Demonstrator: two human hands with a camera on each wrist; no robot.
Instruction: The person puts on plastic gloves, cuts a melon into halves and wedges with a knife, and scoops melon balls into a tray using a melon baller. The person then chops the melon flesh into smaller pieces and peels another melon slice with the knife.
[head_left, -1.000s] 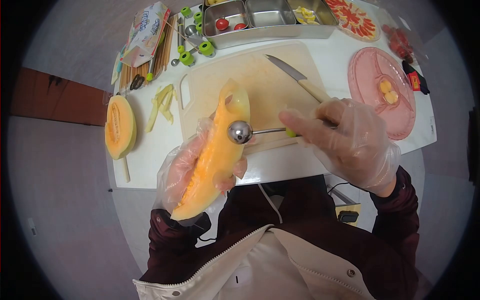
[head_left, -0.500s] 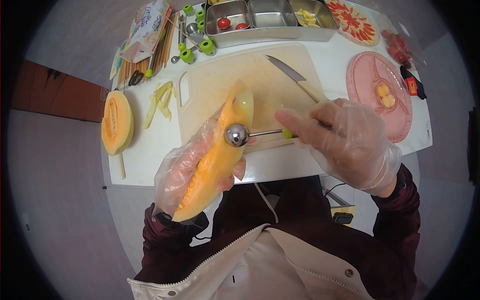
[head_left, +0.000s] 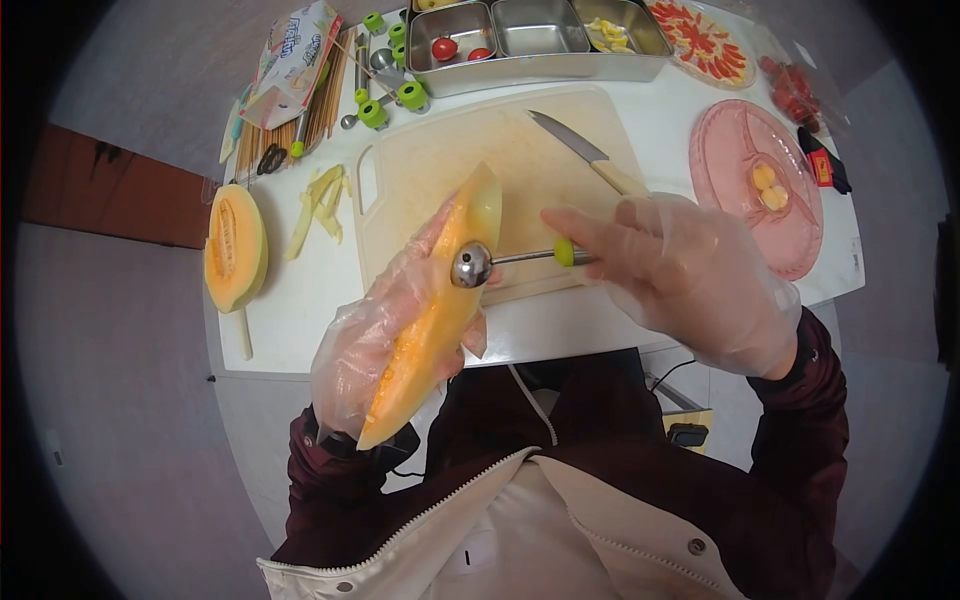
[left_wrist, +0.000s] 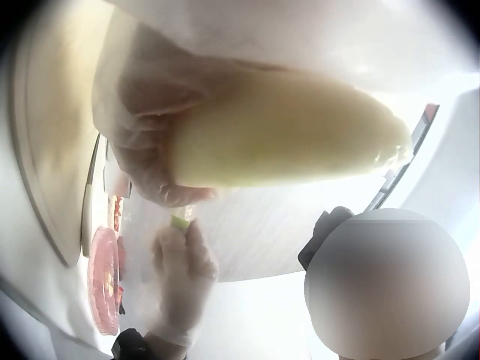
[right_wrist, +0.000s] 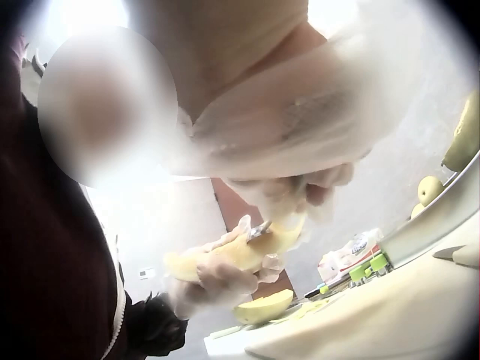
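In the head view my gloved left hand (head_left: 365,335) holds a long peeled melon wedge (head_left: 425,345) above the table's near edge, its orange flesh facing up. Its pale green outer side shows in the left wrist view, with gloved fingers curled round the melon wedge (left_wrist: 292,131). My gloved right hand (head_left: 695,275) grips a melon baller by its handle, most of which is hidden in the palm. A green collar (head_left: 565,252) shows at the fingertips. The round steel scoop of the melon baller (head_left: 471,266) sits against the orange flesh near the wedge's upper half.
Behind the hands lies a cutting board (head_left: 400,160) with a knife (head_left: 590,150). At left are a melon half (head_left: 238,250) and peel strips (head_left: 320,210). Green-ended tools (head_left: 374,113) and a steel container (head_left: 540,72) stand at the back. A pink plate (head_left: 725,150) holds two melon balls (head_left: 768,186).
The wedge has tilted, so the hollow near its top no longer shows. My right hand has rolled over with the melon baller, its scoop turning while staying at the flesh.
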